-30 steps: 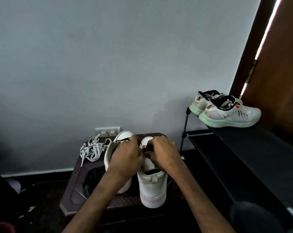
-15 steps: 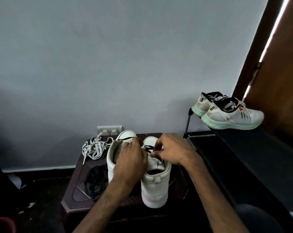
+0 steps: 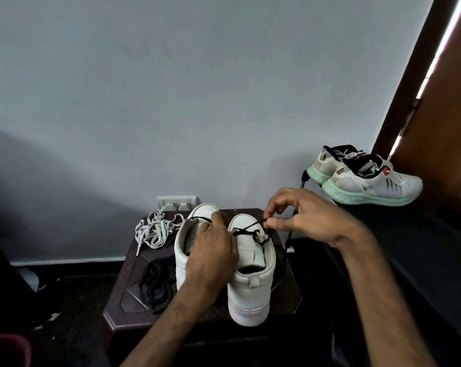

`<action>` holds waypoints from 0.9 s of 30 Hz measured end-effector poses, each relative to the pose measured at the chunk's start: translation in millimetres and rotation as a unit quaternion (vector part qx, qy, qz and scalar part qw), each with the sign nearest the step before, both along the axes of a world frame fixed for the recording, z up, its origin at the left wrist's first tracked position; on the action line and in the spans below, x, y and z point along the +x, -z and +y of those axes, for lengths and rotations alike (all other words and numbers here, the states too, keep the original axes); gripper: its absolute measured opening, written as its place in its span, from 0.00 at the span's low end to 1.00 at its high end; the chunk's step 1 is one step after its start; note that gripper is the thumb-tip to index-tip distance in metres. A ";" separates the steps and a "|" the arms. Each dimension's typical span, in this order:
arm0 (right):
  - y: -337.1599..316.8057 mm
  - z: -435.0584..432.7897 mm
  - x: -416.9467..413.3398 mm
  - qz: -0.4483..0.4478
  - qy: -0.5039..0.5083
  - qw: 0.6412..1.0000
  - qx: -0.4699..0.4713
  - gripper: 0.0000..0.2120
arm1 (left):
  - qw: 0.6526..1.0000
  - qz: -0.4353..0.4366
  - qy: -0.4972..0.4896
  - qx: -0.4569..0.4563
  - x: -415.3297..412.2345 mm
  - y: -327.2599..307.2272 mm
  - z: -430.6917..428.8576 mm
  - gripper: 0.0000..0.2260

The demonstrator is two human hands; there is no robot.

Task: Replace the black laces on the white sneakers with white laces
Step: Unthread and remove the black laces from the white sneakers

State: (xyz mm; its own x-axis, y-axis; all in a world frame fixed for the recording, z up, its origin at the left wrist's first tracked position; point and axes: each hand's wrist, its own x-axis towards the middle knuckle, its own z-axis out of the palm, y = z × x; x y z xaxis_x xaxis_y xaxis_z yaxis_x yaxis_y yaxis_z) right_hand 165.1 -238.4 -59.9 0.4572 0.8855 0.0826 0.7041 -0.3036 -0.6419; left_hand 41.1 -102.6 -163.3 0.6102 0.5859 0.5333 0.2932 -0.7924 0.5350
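Observation:
Two white sneakers stand heel toward me on a dark brown stool point(image 3: 134, 300). The right sneaker point(image 3: 250, 282) still carries a black lace point(image 3: 246, 229) across its front eyelets. My right hand point(image 3: 308, 215) is raised to the right of that shoe and pinches the lace's end, pulling it taut. My left hand point(image 3: 211, 252) rests on the shoes between them, fingers curled over the left sneaker point(image 3: 183, 250); what its fingertips hold is hidden. A bundle of white laces point(image 3: 152, 230) lies at the stool's back left. A loose black lace point(image 3: 155, 284) lies in front of it.
A black shoe rack point(image 3: 409, 247) stands at the right with a pair of white and mint running shoes point(image 3: 367, 181) on top. A wall socket point(image 3: 176, 202) sits behind the stool. A brown door point(image 3: 446, 107) is at far right. A red object point(image 3: 7, 350) shows at bottom left.
My right hand has lifted up and to the right, drawing the black lace out of the right sneaker. My left hand stayed on the shoes.

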 end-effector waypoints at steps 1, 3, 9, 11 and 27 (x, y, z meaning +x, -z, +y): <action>-2.2 -5.1 2.7 -0.008 0.017 1.000 -0.003 0.04 | 1.000 -0.002 0.000 -0.003 -0.1 0.6 0.1 0.05; 2.4 -2.6 6.3 -0.099 0.084 0.990 -0.058 0.04 | 1.000 -0.006 0.002 -0.003 -0.9 1.8 0.2 0.06; 33.7 48.7 -30.3 -0.252 0.100 0.958 -0.094 0.12 | 1.000 -0.005 0.014 0.005 -0.8 1.6 0.1 0.07; 52.4 63.9 -40.0 -0.297 0.092 0.940 -0.140 0.11 | 1.000 -0.004 0.017 0.004 -0.8 0.9 0.2 0.07; 7.5 12.6 -7.5 -0.283 0.210 0.935 -0.034 0.11 | 1.000 -0.009 0.015 0.001 0.6 4.7 1.6 0.07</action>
